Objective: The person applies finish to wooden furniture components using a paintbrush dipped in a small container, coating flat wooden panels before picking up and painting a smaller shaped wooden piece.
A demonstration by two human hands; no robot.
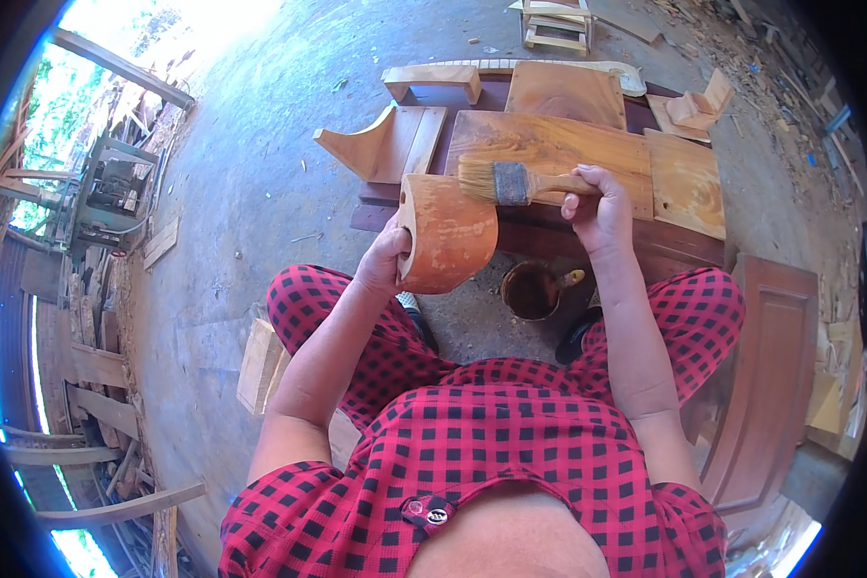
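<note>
My left hand [385,255] is closed on the left edge of a curved wooden piece [450,236], which it holds up above my knees. The outer face of that piece is orange-brown with paler patches, and a dark hole shows near its upper left corner. In my right hand [601,209] is a wide paintbrush [512,183], gripped by its wooden handle. Its tan bristles point left, at the upper right edge of the curved piece; whether they touch it I cannot tell. A round pot [530,292] with brown liquid and a second handle in it stands on the floor between my feet.
Ahead is a low dark-red bench [539,239] bearing flat boards [555,152], a curved bracket-like piece [380,144] and a small wooden stand [433,81]. A panelled door [769,376] leans at the right. Scrap timber and a machine [116,193] line the left side.
</note>
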